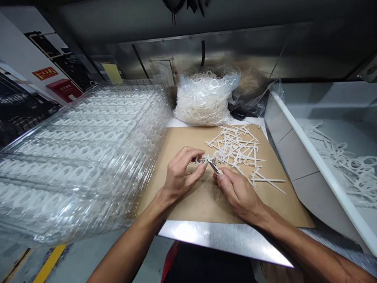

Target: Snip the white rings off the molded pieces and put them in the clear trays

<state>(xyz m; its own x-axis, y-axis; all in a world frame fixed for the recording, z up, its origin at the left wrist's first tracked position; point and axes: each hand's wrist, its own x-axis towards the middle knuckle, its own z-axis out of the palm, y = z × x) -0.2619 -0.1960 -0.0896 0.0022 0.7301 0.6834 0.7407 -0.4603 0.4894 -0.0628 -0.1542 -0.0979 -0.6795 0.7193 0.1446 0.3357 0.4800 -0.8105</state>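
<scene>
Left hand [182,173]: thumb and index finger curved nearly together, white plastic ring [197,160] pinched between their tips | right hand [239,192]: fingers wrapped round nippers [214,166], blades pointing 10–11 o'clock, just beside ring's 3 o'clock edge | white plastic sprues [238,146] at 2 o'clock from ring, on cardboard sheet [191,210]

A factory workshop, by the look of it: small white plastic parts [237,143] lie heaped on the surface [191,232], with more filling stacked clear trays [147,157], a bulging bag [203,106] and a deep bin [300,157], while yellow striping [49,264] marks the floor [84,257].
</scene>
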